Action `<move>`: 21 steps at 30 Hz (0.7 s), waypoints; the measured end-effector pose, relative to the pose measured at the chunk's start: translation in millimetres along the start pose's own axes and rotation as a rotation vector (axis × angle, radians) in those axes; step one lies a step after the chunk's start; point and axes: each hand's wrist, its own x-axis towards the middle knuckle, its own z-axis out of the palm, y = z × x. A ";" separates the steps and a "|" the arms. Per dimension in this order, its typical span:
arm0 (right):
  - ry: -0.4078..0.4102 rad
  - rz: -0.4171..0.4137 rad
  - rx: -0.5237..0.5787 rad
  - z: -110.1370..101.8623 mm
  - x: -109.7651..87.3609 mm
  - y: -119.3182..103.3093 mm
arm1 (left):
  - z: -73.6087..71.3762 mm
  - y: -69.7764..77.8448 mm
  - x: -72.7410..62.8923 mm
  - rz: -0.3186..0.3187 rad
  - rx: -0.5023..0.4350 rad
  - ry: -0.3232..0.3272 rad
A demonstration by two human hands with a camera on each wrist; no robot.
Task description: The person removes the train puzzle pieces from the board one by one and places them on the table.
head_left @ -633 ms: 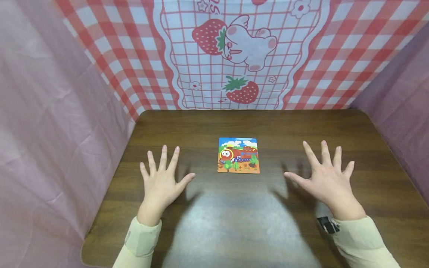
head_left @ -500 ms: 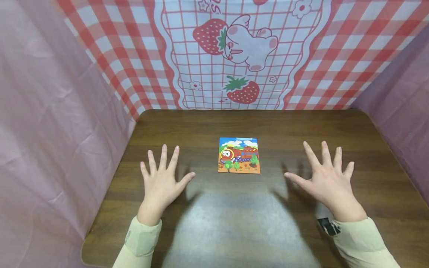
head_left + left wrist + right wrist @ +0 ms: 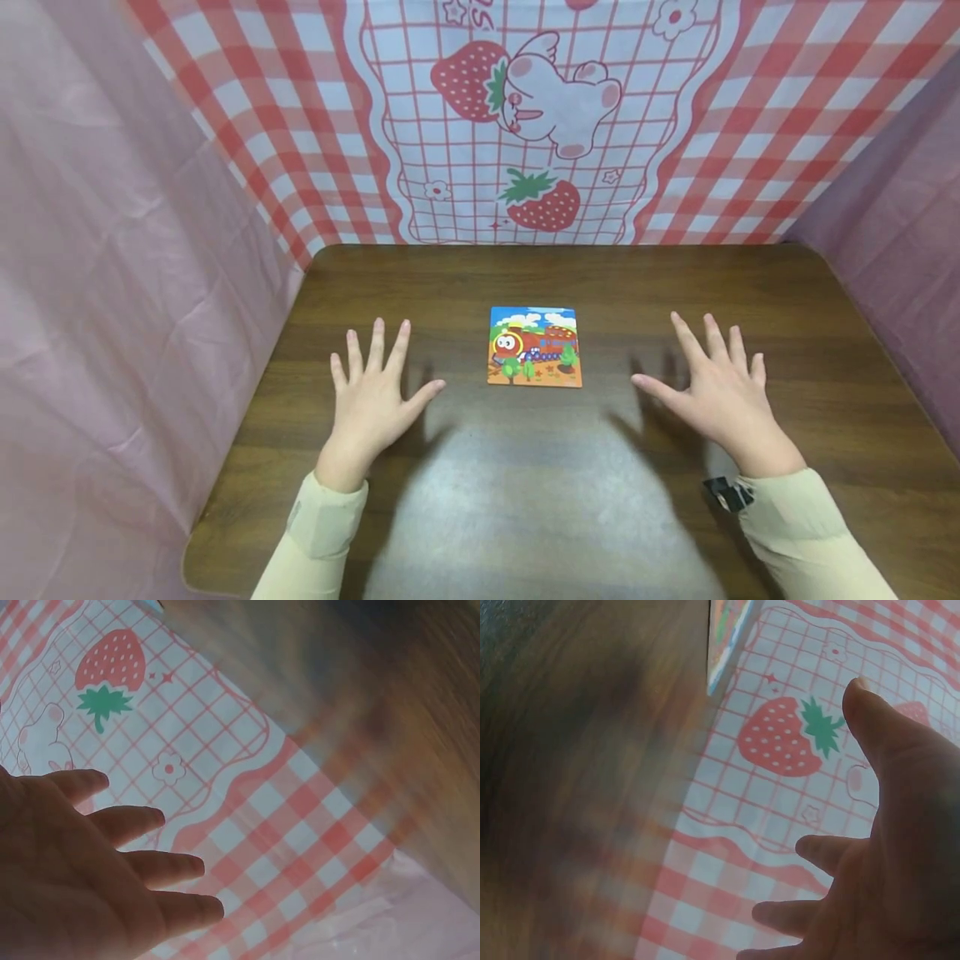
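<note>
A square picture puzzle or card (image 3: 534, 347) with a red cartoon train lies flat near the middle of the brown table (image 3: 525, 467). To its left my left hand (image 3: 369, 408) is held with fingers spread, holding nothing. On the other side my right hand (image 3: 723, 396) is spread as well, thumb toward the picture and apart from it. The left wrist view shows the fingers of the left hand (image 3: 82, 870) stretched out. In the right wrist view the right hand (image 3: 915, 817) is in front of the cloth, and a corner of the train picture (image 3: 726, 641) shows at the top.
A red-and-white checked cloth (image 3: 285, 142) with strawberries hangs behind the table's back edge. Pink curtains (image 3: 120, 292) flank both sides. A black strap piece (image 3: 727, 495) sits at the right sleeve's cuff.
Both hands have shifted slightly inward and a little forward, toward the picture. The train picture has stayed in place.
</note>
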 end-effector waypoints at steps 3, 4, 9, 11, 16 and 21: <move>-0.023 -0.012 0.022 4.0 5.0 -0.2 | 3.4 2.0 4.2 0.022 -0.018 -0.011; -0.026 -0.017 0.025 5.3 6.8 -0.5 | 4.6 3.0 5.9 0.030 -0.025 -0.015; -0.032 -0.036 0.027 9.1 15.1 -5.0 | 8.7 12.3 15.1 0.066 -0.045 -0.043; -0.039 -0.048 0.020 10.0 18.7 -8.5 | 9.8 16.7 18.6 0.073 -0.050 -0.060; -0.064 -0.079 -0.003 13.8 28.1 -17.3 | 14.1 27.5 28.0 0.101 -0.055 -0.090; -0.106 -0.110 -0.005 21.5 36.1 -23.3 | 19.7 39.5 38.8 0.149 -0.038 -0.113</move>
